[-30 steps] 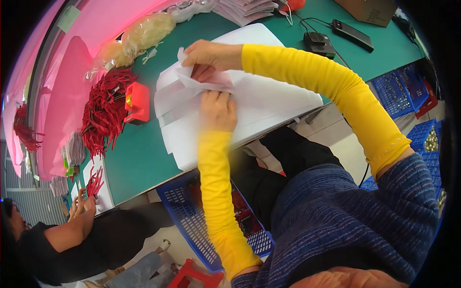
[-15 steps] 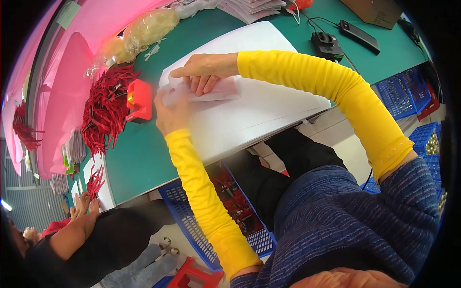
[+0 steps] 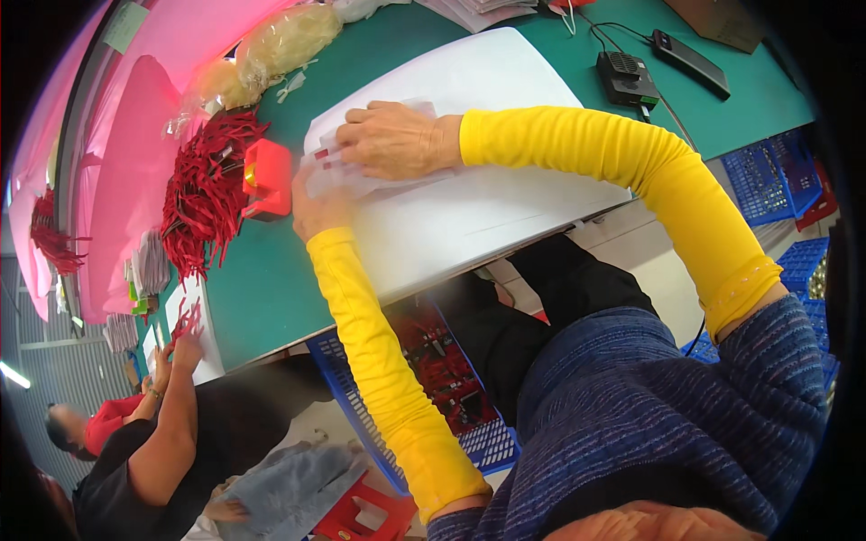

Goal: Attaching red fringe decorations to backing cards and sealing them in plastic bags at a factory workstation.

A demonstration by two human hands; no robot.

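Note:
On the white sheet (image 3: 487,216) lies a translucent plastic bag (image 3: 370,185) with small dark red marks showing at its left side. My right hand (image 3: 392,140) lies over the bag, its fingers bent and pressed on the plastic. At the bag's left end is my left hand (image 3: 320,206), smeared by motion, so its fingers cannot be made out. Both my forearms wear yellow sleeves. Just left of my left hand stands a red tape dispenser (image 3: 268,178) with yellow tape.
A heap of red straps (image 3: 212,194) covers the left of the green table (image 3: 271,316). Clear bags (image 3: 289,50) lie at the back. A black device (image 3: 627,79) and a power bank (image 3: 690,63) sit back right. A blue crate (image 3: 492,448) stands below; a co-worker's arm (image 3: 171,433) reaches in at left.
My right hand has turned from pointing its fingers across the bag to lying knuckles-up on it. My left hand remains at the bag's left end. The co-worker's arms have shifted.

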